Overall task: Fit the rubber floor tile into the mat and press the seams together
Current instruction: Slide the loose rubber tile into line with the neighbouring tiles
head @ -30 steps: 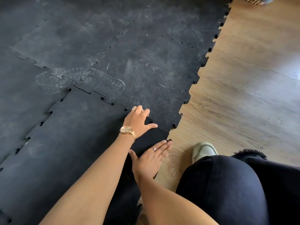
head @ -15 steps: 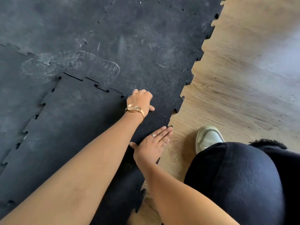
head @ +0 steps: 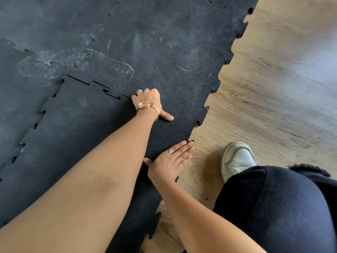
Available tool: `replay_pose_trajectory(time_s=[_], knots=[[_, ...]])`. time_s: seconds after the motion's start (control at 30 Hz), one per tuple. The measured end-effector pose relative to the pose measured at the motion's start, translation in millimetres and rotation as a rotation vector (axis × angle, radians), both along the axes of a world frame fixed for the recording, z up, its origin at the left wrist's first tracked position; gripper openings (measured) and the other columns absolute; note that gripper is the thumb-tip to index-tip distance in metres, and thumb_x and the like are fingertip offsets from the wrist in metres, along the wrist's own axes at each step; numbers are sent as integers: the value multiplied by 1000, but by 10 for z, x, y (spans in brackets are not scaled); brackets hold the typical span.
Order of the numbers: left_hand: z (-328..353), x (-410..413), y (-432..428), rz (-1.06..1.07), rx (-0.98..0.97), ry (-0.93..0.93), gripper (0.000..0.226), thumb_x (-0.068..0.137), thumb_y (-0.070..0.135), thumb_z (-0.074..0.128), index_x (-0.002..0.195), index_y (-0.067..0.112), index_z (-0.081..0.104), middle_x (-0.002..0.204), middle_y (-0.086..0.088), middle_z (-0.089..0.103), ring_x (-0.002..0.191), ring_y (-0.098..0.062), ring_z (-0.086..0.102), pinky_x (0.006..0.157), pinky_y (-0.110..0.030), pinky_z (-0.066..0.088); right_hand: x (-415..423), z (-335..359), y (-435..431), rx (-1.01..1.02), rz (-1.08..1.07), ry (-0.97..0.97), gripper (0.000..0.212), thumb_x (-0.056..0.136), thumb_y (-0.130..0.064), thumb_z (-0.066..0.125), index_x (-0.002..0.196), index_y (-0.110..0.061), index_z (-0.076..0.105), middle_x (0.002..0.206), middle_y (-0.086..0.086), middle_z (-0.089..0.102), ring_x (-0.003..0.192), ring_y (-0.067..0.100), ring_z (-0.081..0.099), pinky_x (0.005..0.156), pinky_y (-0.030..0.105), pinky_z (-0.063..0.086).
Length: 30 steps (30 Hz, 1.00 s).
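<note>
The black rubber floor tile [head: 76, 125] lies at the lower left, its toothed far edge meeting the laid mat [head: 164, 52]. The seam [head: 94, 84] left of my hand shows open slits between the teeth. My left hand [head: 148, 100], with a gold watch on the wrist, sits on that seam, fingers curled under and thumb stretched out to the right. Flat on the tile's right edge near its far corner rests my right hand [head: 171, 159], fingers straight, fingertips reaching the wood floor. Both forearms cover part of the tile.
Wood floor [head: 273, 88] runs along the mat's toothed right edge. My white shoe [head: 237, 159] and black-clad knee [head: 282, 207] are on it at the lower right. A pale dusty footprint [head: 109, 64] marks the mat beyond the seam.
My left hand has curled from a flatter pose into a fist on the seam. The right hand has stayed on the tile's edge. The view has moved closer.
</note>
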<state>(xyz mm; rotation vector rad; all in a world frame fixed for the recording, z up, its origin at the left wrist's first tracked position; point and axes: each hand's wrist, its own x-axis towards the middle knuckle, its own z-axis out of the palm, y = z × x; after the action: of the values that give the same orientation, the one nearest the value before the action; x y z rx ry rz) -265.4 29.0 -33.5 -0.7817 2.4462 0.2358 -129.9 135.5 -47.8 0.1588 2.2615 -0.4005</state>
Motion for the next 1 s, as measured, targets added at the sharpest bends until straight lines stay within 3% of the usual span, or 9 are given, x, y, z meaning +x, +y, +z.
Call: replay_pose_trajectory(time_s=[0.13,0.2,0.27,0.4,0.47,0.6,0.8,0.9,1.0], knots=[[0,48,-34,25,96,28,75,34,69,84,86,18,66,102,-6,67,107,-29,59,85,-39,49,-59,11,17,7,5,-98,137,77,-67,61,127,6,-44,134,23,-52,133,39,-40,108,52,-23],[-8,90,-103,13,232,73,40,51,47,91,68,22,65,97,-6,70,95,-26,65,79,-34,52,-111,8,9,19,2,-166,139,75,-70,60,123,4,-48,133,21,-55,131,37,-43,106,58,-23],[-50,109,-245,23,295,107,28,62,21,90,57,29,63,98,-8,70,89,-24,67,83,-34,54,-157,-12,-14,37,-23,-235,143,73,-72,61,114,3,-54,130,19,-59,128,36,-47,104,61,-22],[-68,98,-371,140,227,200,19,64,12,88,62,19,71,87,-8,71,83,-25,68,79,-37,57,-208,2,-40,48,-57,-275,143,72,-71,63,112,1,-55,135,18,-56,129,34,-46,105,62,-19],[-106,92,-334,160,162,259,11,75,6,76,69,12,69,80,-10,71,79,-29,69,73,-40,58,-221,14,-48,45,-58,-278,141,74,-68,63,115,2,-52,137,19,-53,131,34,-45,107,61,-18],[-88,24,-289,113,115,258,20,78,-2,58,72,14,68,73,-5,70,68,-26,66,64,-35,56,-241,20,-102,70,-69,-296,143,73,-67,65,115,4,-52,136,21,-54,130,36,-45,107,60,-19],[-15,-68,-221,8,119,227,21,76,-1,67,81,19,70,84,-4,71,75,-26,70,71,-38,57,-247,-13,-91,91,-52,-321,145,70,-69,67,130,0,-46,137,19,-54,131,36,-45,107,61,-18],[-59,105,-208,-72,88,341,30,73,-1,74,93,20,65,101,0,65,100,-26,59,77,-37,48,-227,-35,-80,67,-75,-337,146,67,-71,67,137,0,-39,140,18,-52,132,37,-42,107,62,-18],[-179,460,-293,-59,-72,403,65,72,42,80,127,23,52,138,-8,44,130,-34,33,103,-44,31,-193,-99,-70,1,-80,-373,163,43,-86,67,145,1,-26,152,19,-35,141,39,-26,112,63,-10]])
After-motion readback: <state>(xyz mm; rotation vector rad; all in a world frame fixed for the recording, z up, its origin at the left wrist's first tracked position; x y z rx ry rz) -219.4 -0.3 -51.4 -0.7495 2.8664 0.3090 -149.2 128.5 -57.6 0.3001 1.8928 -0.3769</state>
